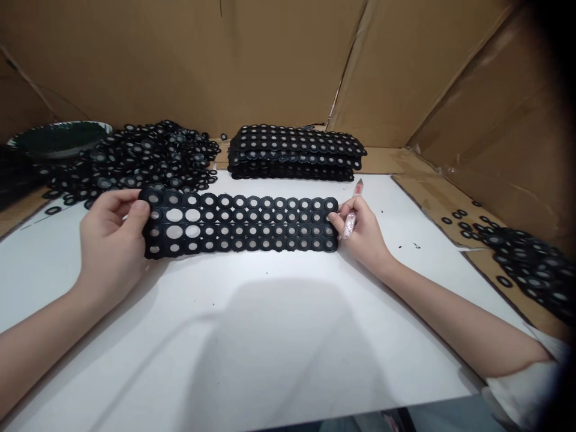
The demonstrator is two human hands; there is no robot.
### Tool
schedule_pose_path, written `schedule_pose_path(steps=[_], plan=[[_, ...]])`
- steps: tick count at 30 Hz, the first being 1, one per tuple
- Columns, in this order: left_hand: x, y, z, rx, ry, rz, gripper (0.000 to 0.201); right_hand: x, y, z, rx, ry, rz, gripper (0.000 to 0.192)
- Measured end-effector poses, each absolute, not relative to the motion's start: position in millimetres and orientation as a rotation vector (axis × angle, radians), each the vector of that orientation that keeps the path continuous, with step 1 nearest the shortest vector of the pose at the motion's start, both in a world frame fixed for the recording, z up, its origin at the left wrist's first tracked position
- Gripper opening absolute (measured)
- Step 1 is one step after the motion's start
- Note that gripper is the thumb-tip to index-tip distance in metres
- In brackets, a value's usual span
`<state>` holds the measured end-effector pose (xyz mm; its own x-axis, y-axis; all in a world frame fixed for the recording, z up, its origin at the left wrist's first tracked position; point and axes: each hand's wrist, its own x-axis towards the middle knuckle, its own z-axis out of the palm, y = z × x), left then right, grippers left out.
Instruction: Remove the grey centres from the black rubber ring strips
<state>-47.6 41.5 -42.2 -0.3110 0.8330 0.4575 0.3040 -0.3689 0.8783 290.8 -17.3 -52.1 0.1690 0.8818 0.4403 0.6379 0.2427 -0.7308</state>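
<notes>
Held up above the white tabletop is a long black sheet of joined rubber rings (246,224), in rows with round holes. Toward its left end several openings are wider than the others. My left hand (110,240) pinches the sheet's left end, thumb in front and fingers behind. At the right end, my right hand (365,234) grips the edge between thumb and fingers. A slim craft knife (349,225), its handle wrapped in clear plastic, is also tucked in my right hand, pointed tip upward.
A heap of loose black rings (157,156) lies back left beside a round dish (60,141). Several similar sheets (294,147) are stacked at the back. More loose rings (531,261) spread along the right. Cardboard walls (279,66) surround the white tabletop (270,336).
</notes>
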Motion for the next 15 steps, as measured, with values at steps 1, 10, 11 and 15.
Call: schedule_pose_path(steps=[1,10,11,15], plan=[[-48.2,41.8,-42.6,1.524,1.443,1.725,0.021,290.5,-17.5,-51.7,-1.471,-1.552,0.31,0.019],[-46.1,41.5,-39.1,1.497,1.462,1.745,0.019,289.0,-18.9,-50.9,-1.463,-1.567,0.307,0.02],[-45.4,41.1,-38.3,1.496,1.463,1.746,0.019,288.9,-19.0,-51.0,-1.463,-1.567,0.307,0.02],[-43.9,40.7,-37.4,1.476,1.445,1.73,0.019,288.7,-19.2,-51.2,-1.476,-1.57,0.322,0.02]])
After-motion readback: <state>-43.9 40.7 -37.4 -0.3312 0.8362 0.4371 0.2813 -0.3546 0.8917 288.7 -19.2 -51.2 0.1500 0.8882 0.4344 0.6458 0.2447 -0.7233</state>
